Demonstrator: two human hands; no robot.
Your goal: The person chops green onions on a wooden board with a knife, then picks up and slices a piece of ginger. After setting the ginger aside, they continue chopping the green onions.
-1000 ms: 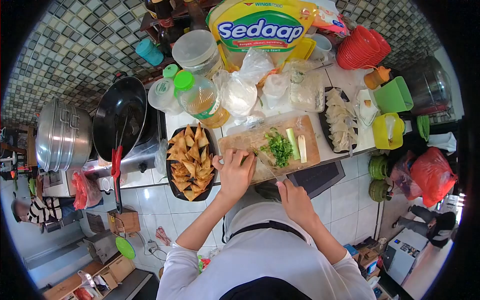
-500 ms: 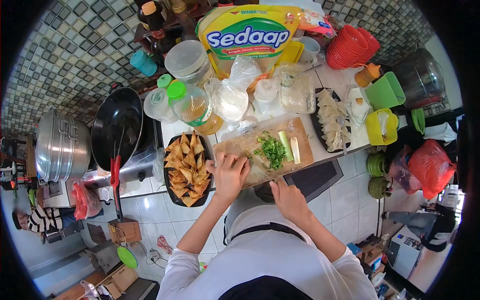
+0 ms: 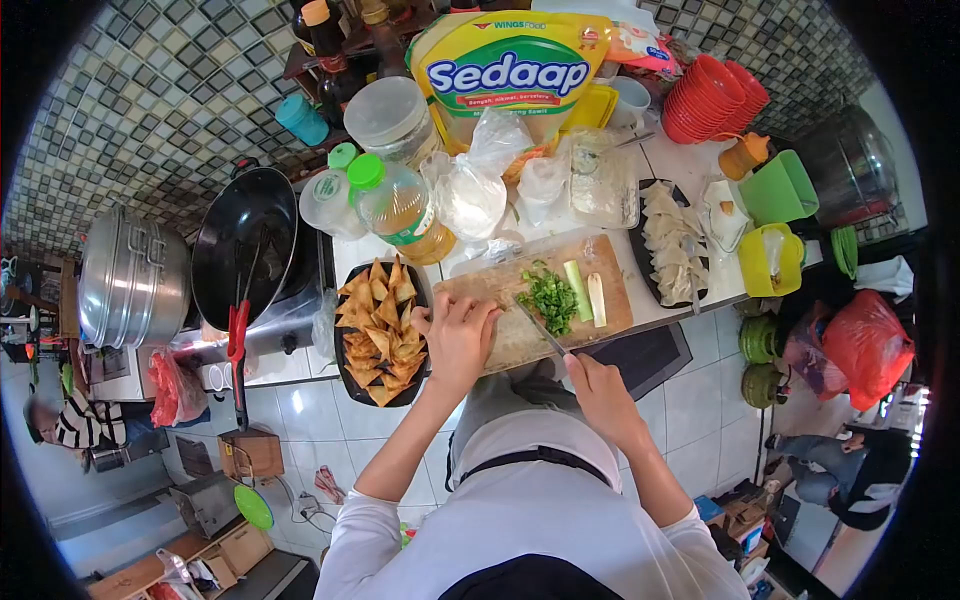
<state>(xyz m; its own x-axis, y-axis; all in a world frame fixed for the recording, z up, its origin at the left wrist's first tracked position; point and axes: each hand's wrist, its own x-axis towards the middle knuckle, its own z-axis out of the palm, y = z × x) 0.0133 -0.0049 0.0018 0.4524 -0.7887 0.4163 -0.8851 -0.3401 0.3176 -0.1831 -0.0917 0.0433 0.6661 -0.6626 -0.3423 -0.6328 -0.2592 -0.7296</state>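
A wooden cutting board [image 3: 608, 261] lies on the white counter. On it sit a pile of chopped greens [image 3: 551, 297] and two pale leek pieces [image 3: 587, 290]. My left hand [image 3: 458, 333] presses down on a green stalk at the board's left end, fingers curled over it. My right hand [image 3: 598, 388] grips a knife [image 3: 538, 325] whose blade points up-left toward the stalk, just right of my left fingers.
A black tray of fried triangles [image 3: 380, 328] sits left of the board. A black tray of raw dumplings [image 3: 674, 243] is to the right. A black wok [image 3: 243, 243], steel pot [image 3: 130, 279], oil bottle [image 3: 400, 205] and Sedaap oil pouch [image 3: 508, 66] stand behind.
The knife blade has shifted slightly against the stalk while my left hand stays pressed on it. The view has wobbled a little.
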